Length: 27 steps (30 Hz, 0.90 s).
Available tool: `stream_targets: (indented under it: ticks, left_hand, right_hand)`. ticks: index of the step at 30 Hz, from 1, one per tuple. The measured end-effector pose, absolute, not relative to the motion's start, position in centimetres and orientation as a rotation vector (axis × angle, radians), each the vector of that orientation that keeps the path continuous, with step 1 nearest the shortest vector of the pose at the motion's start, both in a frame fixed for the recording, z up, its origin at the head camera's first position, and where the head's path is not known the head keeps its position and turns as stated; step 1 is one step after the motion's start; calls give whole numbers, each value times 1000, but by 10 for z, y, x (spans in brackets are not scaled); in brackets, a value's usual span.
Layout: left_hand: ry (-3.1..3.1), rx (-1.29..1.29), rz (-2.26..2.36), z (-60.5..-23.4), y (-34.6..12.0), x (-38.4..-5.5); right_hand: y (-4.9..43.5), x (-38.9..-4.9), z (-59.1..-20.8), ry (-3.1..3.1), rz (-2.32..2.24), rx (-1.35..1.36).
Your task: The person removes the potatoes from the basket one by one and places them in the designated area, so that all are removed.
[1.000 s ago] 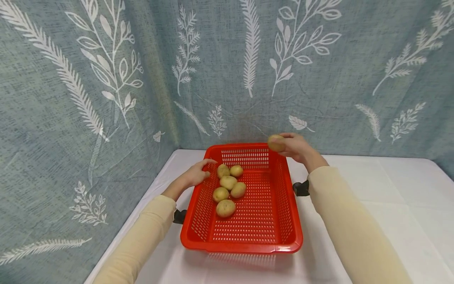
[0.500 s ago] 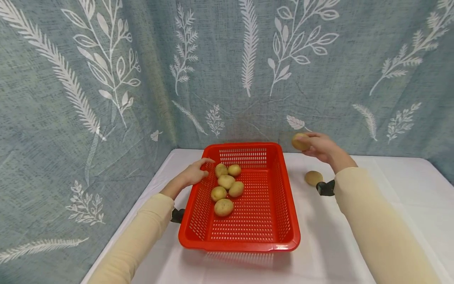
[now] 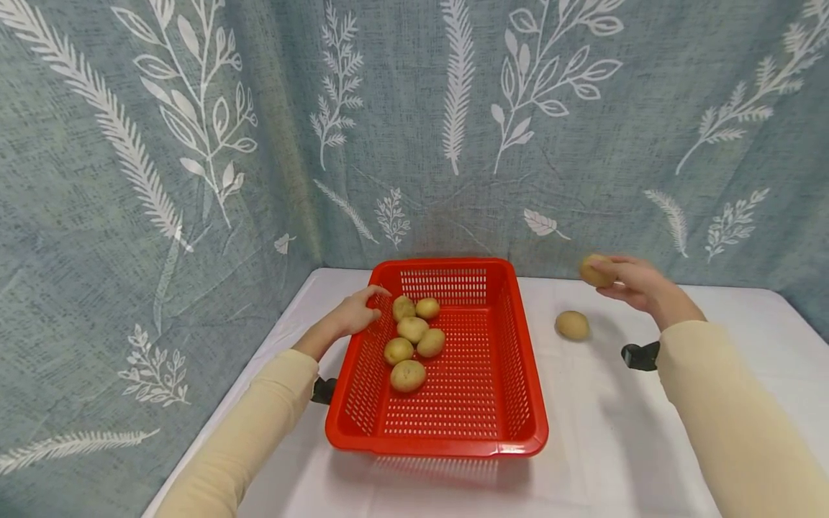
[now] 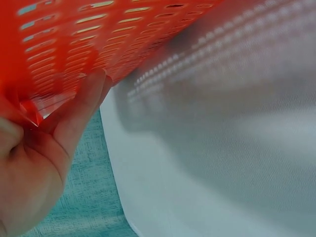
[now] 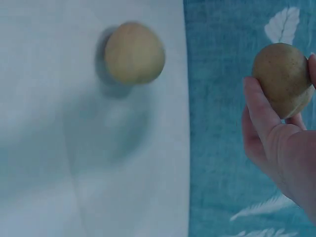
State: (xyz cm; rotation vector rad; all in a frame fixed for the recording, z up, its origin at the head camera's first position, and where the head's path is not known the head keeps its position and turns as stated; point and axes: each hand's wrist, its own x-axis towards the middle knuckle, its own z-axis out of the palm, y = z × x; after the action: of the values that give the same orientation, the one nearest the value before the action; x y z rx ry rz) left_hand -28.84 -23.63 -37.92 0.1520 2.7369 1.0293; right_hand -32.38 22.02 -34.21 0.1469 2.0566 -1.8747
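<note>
My right hand (image 3: pixel 637 284) holds a potato (image 3: pixel 597 270) in its fingertips, raised over the table to the right of the red basket (image 3: pixel 437 447). In the right wrist view the fingers (image 5: pixel 261 106) and thumb curve round that potato (image 5: pixel 282 74). On the white table a second potato (image 3: pixel 573 325) lies between the basket and my right hand. My left hand (image 3: pixel 352 314) grips the basket's left rim; in the left wrist view its fingers (image 4: pixel 86 101) lie along the outside of the slotted wall (image 4: pixel 64 54). Several potatoes (image 3: pixel 412 329) sit in the basket's left half.
A white cloth covers the table (image 3: pixel 732 338), which runs on to the right of the basket. Behind it and on the left hangs a blue-green curtain (image 3: pixel 414 129) with white leaf prints. Black wrist cameras (image 3: pixel 641 355) sit below both wrists.
My right hand has carried its potato from over the basket's back right corner out to the right. The potato on the table has come into sight. My left hand stays at the rim.
</note>
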Motion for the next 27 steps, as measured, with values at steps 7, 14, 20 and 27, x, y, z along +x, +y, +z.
stream_targets:
  ticks: [7,14,20,27]
  left_hand:
    - [2801,142,1009,-377,-231,-285]
    - [2852,115,1040,-378,-228,-284]
    - [2861,85,1100,-383,-230,-284]
    - [2858,54,1151,-383,-231,-281]
  right_hand:
    - [247,-317,-365,2028,-1859,226]
    - [270,-310,-394,1982,-1858,267]
    - [277,-308,-409,1983,-1840,240]
    - [278,-306,-417,1938,-1858,299]
